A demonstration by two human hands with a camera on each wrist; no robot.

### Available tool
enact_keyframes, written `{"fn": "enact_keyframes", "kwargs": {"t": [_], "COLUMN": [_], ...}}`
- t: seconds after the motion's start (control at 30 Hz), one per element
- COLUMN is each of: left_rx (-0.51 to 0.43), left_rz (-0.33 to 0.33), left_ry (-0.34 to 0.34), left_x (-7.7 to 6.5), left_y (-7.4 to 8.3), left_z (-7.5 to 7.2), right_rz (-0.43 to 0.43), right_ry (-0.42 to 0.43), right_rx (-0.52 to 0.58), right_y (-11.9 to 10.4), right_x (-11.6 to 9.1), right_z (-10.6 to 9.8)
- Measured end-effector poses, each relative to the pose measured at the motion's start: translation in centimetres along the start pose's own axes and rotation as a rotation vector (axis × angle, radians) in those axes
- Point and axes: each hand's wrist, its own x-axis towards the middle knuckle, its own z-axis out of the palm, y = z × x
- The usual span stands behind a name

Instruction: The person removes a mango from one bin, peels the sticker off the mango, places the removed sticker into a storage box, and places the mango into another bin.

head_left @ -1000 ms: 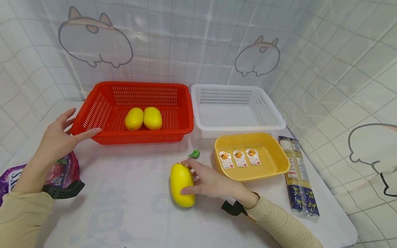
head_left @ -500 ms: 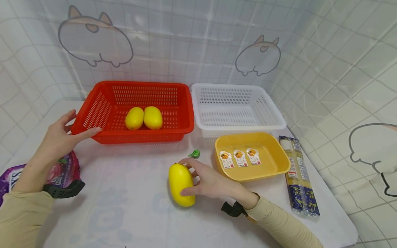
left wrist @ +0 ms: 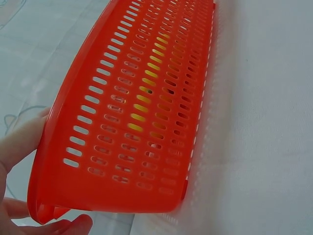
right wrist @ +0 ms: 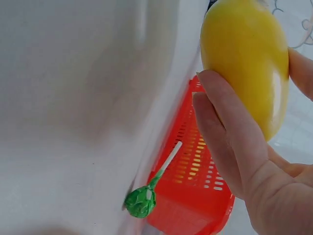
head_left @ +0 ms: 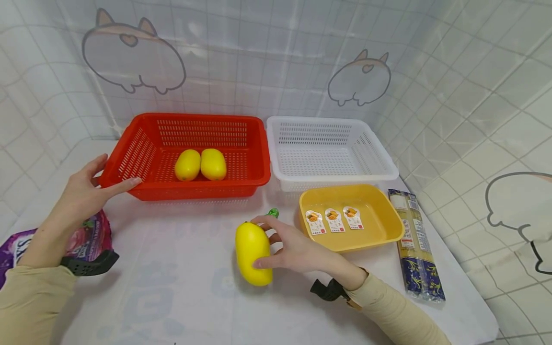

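Note:
In the head view my right hand (head_left: 293,247) grips a yellow mango (head_left: 251,254) from its right side, over the middle of the table. The right wrist view shows fingers and thumb on opposite sides of that mango (right wrist: 244,63); whether its underside touches the table I cannot tell. My left hand (head_left: 84,194) holds the front left corner of a red perforated basket (head_left: 198,190), its thumb on the front rim. Two more yellow mangoes (head_left: 187,165) lie side by side in this basket. Just behind the right hand lies a green-wrapped lollipop (right wrist: 142,200), its stick hidden in the head view.
A white basket (head_left: 336,180) stands right of the red one. In front of it is a yellow tub (head_left: 351,242) with several mango-picture labels. Packs of noodles (head_left: 416,249) lie along the right edge; a purple bag (head_left: 88,239) lies under the left forearm. Tiled-pattern sheeting rises behind.
My right hand and the mango have shifted very slightly, and the hand now covers the lollipop's stick in the head view. The left hand keeps its place on the red basket.

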Motion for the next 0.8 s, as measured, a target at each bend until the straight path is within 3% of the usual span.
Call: {"fn": "enact_keyframes", "kwargs": {"t": [0.8], "left_rx": [-0.03], "left_rz": [-0.02], "left_ry": [-0.034], "left_x": [0.5], "left_y": [-0.4], "left_z": [0.1], "right_rz": [-0.06], "right_ry": [-0.003], "right_rx": [0.005], "right_y": [-4.4], "right_x": [-0.7], "right_z": [-3.2]}}
